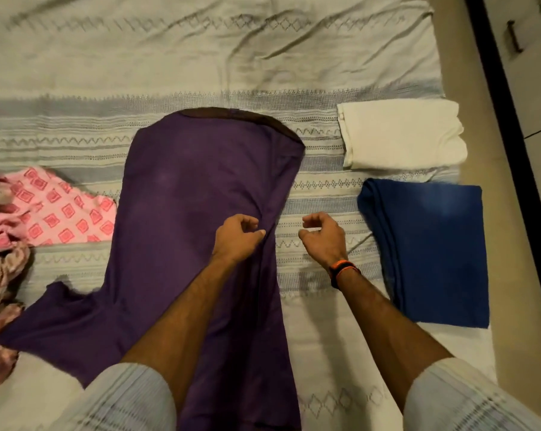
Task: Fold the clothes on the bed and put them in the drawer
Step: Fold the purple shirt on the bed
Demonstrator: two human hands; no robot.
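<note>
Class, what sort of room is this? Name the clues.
Probably a bedroom: a patterned bedsheet covers a bed, folded clothes like the blue garment lie on it, and a cabinet handle shows alongside.

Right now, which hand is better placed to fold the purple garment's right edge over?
The left hand: it already pinches the purple garment at that edge. The right hand hovers over the bedsheet, holding nothing.

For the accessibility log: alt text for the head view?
Left hand pinches the right edge of a purple garment spread on a patterned bedsheet; right hand hovers beside it, holding nothing. Folded white and blue cloths lie right.
</note>
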